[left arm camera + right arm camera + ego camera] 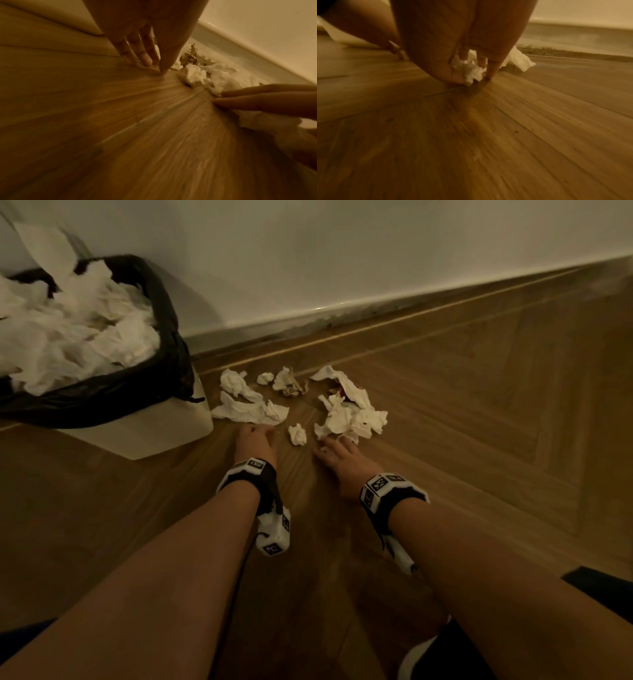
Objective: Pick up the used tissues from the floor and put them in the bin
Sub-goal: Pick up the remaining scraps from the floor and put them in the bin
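Several crumpled white tissues lie on the wood floor by the wall: a flat left pile (246, 409), a small ball (297, 434) and a right pile (352, 419). The bin (147, 436), white with a black liner, stands at the left, heaped with tissues. My left hand (257, 431) points down at the near edge of the left pile, its straight fingers (145, 60) touching the floor and holding nothing. My right hand (334, 445) is at the right pile's near edge. In the right wrist view it (471, 77) pinches a tissue (469, 71) between thumb and fingers, against the floor.
A white wall and skirting board (376, 313) run behind the tissues. Stained brownish tissues (291, 385) lie near the skirting. Bare herringbone floor (496, 440) stretches to the right. My dark-clothed knees show at the bottom corners.
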Tool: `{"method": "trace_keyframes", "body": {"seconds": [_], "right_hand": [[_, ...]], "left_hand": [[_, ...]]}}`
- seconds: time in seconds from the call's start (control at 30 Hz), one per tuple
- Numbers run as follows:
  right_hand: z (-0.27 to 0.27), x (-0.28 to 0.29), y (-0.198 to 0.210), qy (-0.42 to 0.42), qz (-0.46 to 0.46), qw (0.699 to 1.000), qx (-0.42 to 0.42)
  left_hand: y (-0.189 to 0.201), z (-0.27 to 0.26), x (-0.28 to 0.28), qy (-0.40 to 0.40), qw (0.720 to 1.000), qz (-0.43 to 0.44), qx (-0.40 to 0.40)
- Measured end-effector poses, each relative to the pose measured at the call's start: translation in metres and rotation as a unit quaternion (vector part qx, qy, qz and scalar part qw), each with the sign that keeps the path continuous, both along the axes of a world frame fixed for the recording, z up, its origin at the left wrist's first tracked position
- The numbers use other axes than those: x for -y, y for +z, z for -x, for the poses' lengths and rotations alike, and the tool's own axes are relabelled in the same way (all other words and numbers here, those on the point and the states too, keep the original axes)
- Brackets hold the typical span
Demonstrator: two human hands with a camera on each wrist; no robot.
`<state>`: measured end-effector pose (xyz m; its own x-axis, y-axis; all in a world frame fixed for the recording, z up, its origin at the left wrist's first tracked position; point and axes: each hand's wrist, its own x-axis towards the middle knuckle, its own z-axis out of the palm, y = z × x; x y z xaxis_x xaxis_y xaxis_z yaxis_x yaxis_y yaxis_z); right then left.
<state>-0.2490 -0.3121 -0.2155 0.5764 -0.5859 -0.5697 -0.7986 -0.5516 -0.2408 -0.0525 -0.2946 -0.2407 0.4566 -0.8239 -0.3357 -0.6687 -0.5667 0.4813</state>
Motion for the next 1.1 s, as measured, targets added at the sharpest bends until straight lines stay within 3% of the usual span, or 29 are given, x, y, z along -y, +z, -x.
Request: {"method": "trace_keyframes", "body": {"seconds": [0.2,0.4,0.63,0.87,1.0,1.1], "right_hand": [[-0.002,-0.001,0.005,0.06,0.078,0.995,-0.013],[0.004,-0.004,0.004,0.045,0.108,0.993,0.02],[0.004,-0.005,-0.002,0.021,0.115,0.992,0.048],[0.006,-0.008,-0.001,0.003,0.117,0.991,0.063],[0.006,-0.008,-0.001,0.0,0.118,0.991,0.067],[0.005,-0.008,-0.002,-0.006,0.12,0.99,0.071]], "left_hand": [[0.005,0.005,0.004,-0.055,0.998,0.028,0.016],[0.015,0.021,0.003,-0.004,1.0,0.022,0.005],[0.018,0.03,0.005,-0.042,0.996,-0.013,0.083],[0.016,0.019,0.014,-0.007,0.999,0.009,0.043],[0.015,0.007,0.024,0.007,0.999,-0.039,-0.004],[0.014,0.003,0.026,0.014,0.999,-0.042,0.005]]}}
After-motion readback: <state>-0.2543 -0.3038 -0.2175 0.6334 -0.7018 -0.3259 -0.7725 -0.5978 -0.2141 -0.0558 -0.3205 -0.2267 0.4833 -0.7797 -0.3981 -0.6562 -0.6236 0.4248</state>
